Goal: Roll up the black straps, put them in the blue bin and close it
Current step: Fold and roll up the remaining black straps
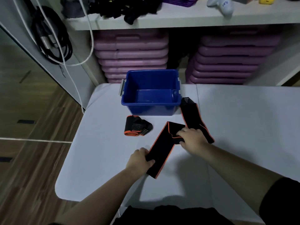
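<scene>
An open blue bin [129, 101] with nothing inside stands at the far middle of the white table [243, 127]. A long black strap with orange edging [164, 146] lies bent across the table in front of the bin. My left hand [140, 161] grips its near end. My right hand [193, 138] presses on its folded middle, and the strap's far part [190, 114] runs up beside the bin's right corner. A rolled black strap [136, 127] lies on the table left of the bent one, in front of the bin. No lid for the bin is in view.
Stacks of purple lids or trays [131, 54] fill the space behind the bin under a white shelf [178, 20]. More black straps [123, 8] are piled on that shelf. Cables [53, 43] hang at the left. Wooden floor [32, 159] lies left of the table.
</scene>
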